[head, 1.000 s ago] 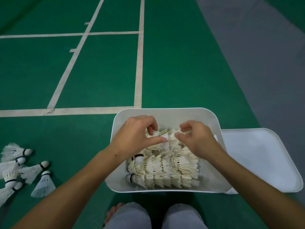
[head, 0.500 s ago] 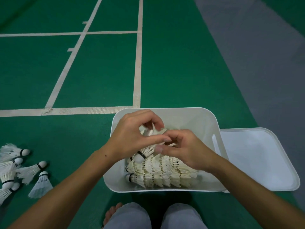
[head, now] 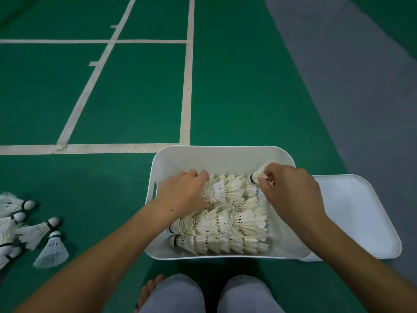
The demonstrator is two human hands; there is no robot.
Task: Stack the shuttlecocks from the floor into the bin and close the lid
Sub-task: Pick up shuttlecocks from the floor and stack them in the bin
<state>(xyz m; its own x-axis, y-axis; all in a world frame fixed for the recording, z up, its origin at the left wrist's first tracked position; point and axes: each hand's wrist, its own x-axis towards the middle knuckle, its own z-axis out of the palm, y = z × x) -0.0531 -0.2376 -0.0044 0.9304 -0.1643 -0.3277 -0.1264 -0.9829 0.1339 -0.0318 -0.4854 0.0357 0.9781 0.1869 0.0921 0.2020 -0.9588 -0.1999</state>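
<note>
The right hand [head: 291, 190] pinches a single shuttlecock [head: 259, 173] at the far right corner of the white bin [head: 216, 154], while the left hand [head: 182, 192] curls around the end of a nested row of shuttlecocks [head: 222, 189] lying on top of the stacked rows [head: 225, 231] inside. The lid [head: 361, 218] lies flat just right of the bin, and loose shuttlecocks [head: 29, 229] lie on the green floor [head: 90, 199] well to the left.

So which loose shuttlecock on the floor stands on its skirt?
The nearest floor shuttlecock, cork up beside the pile; the other floor shuttlecocks lie sideways.
</note>
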